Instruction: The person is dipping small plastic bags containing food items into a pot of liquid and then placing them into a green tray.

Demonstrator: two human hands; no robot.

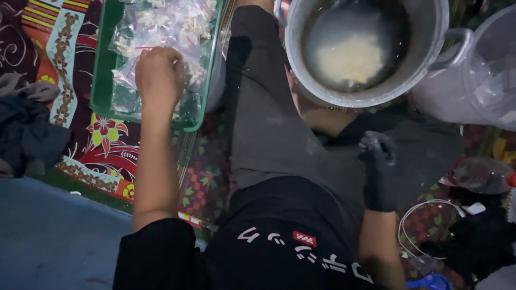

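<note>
Here the bare left hand (159, 75) rests fisted on small clear plastic bags (172, 27) in a green rectangular tray (102, 80); its grip cannot be told. The black-gloved right hand (379, 172) hangs loosely curled, empty, below a round metal pot (430, 59).

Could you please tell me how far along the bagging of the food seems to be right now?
Done: many small filled bags lie in the green tray. In hand: the left hand rests on those bags; the gloved right hand hangs empty over the lap. Left: pale food remains in the metal pot.

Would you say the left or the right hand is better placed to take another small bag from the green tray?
Probably the left hand: it rests on the small bags in the green tray; the gloved right hand hangs apart.
</note>
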